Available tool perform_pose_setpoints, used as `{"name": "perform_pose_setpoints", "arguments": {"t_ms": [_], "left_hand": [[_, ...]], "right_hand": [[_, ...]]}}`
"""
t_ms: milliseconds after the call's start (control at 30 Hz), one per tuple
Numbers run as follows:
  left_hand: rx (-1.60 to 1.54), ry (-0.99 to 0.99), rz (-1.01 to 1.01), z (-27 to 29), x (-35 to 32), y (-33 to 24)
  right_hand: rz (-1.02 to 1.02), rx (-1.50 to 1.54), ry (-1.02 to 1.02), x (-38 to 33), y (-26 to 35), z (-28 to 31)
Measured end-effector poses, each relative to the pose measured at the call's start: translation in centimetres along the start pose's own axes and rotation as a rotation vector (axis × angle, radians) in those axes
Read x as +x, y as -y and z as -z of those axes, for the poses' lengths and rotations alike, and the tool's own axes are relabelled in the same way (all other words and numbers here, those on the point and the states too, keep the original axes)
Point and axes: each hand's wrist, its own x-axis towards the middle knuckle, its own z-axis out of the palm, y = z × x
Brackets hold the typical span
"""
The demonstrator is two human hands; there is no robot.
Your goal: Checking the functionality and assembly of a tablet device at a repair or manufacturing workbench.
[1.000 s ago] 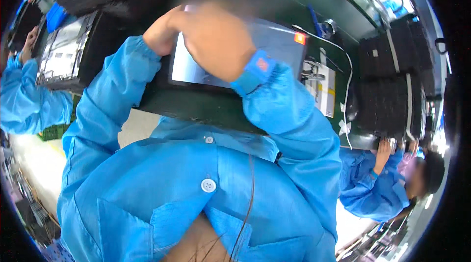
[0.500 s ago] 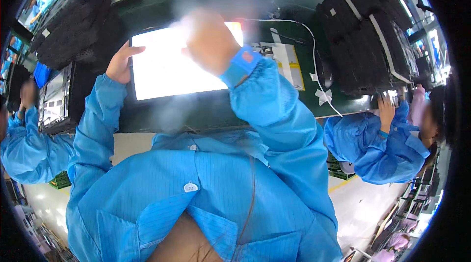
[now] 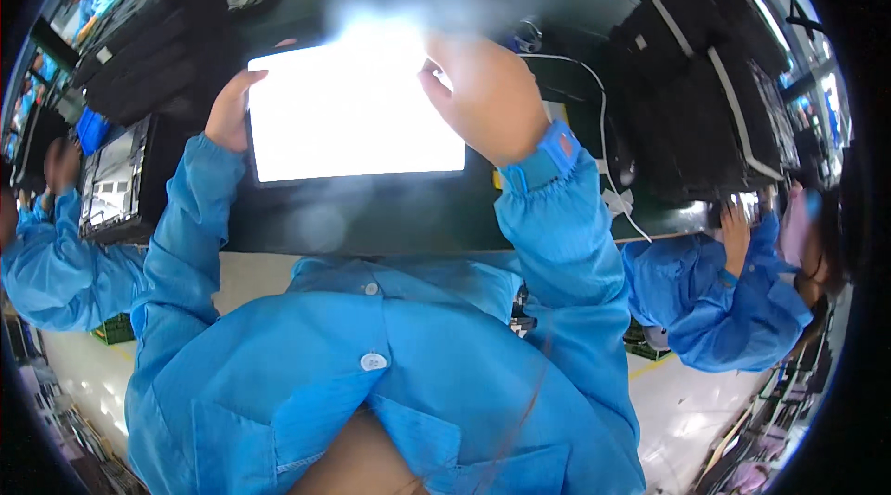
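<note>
A rectangular panel with a brightly lit white screen (image 3: 353, 119) and a thin dark border is tilted up over the table. My left hand (image 3: 232, 112) grips its left edge, the thumb on the front and the other fingers mostly hidden behind. My right hand (image 3: 492, 101) is over the panel's right side, its thumb and forefinger curled toward each other in a pinch. What they hold, if anything, is lost in the glare. A blue band (image 3: 560, 148) circles my right wrist.
Black stacked trays stand at left (image 3: 167, 50) and right (image 3: 691, 96). A white cable (image 3: 603, 115) runs over the dark green table (image 3: 371, 226), taped near its front edge. Co-workers in blue sit on both sides; one hand (image 3: 735, 235) shows at right.
My right hand has moved right, from over the middle of the screen to its right side. The coloured patch at the screen's upper right no longer shows. My left hand keeps its grip.
</note>
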Motion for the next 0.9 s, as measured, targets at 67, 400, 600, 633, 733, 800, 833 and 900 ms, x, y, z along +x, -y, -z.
{"name": "perform_pose_setpoints", "arguments": {"t_ms": [67,400,600,633,733,800,833,900], "left_hand": [[-0.131,-0.101,0.019,-0.3,0.8,0.0],[-0.226,0.042,-0.084,3.7,2.8,3.0],[-0.058,-0.15,0.003,0.6,0.9,0.8],[-0.016,-0.126,-0.017,0.4,1.0,0.7],[-0.043,-0.132,0.004,0.0,1.1,0.5],[-0.037,-0.136,0.002,0.1,1.2,0.7],[-0.038,-0.151,0.003,-0.3,1.1,0.5],[-0.131,-0.233,0.05,-0.7,0.9,0.1]], "right_hand": [[0.036,0.039,0.024,0.1,0.8,-0.5],[-0.337,0.815,0.516,4.1,2.0,-2.7],[-0.529,1.239,0.429,5.3,-0.6,-3.1],[-0.6,1.352,0.435,5.3,-1.0,-2.4],[-0.547,1.024,0.574,5.2,-3.3,-0.9],[-0.518,0.928,0.573,4.8,-4.2,0.5],[-0.461,0.741,0.608,5.0,-4.5,1.3],[-0.414,0.423,0.627,5.4,-4.3,2.2]]}}
